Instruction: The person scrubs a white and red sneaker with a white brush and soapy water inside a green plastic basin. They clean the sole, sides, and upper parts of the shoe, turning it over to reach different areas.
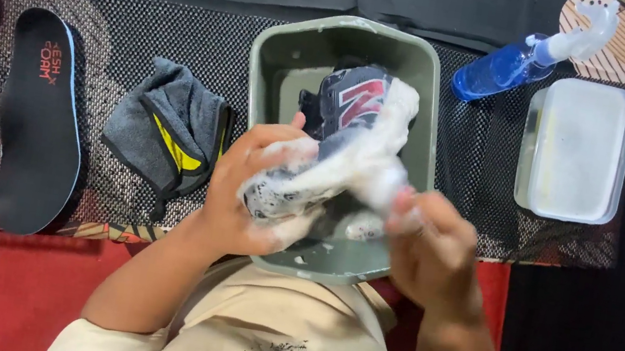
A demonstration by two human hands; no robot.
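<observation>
Grey-green basin (270, 50), navy shoe (351, 97) with red-white mark, black insole (41, 130), grey-yellow cloth (168, 126), blue spray bottle (500, 67)

A single head-worn camera is looking almost straight down from above the person's own chest, and the cream printed shirt (283, 348) is filling the bottom edge of the frame. The view is facing away from the body, so the far side of the work area is lying along the top edge. It is sitting close: both forearms are reaching up from the bottom, and the grey-green rectangular plastic basin (284, 44) is sitting in the middle. The dark woven mesh mat (142, 29) is spanning most of the width. No second view is sharing the scene.
</observation>
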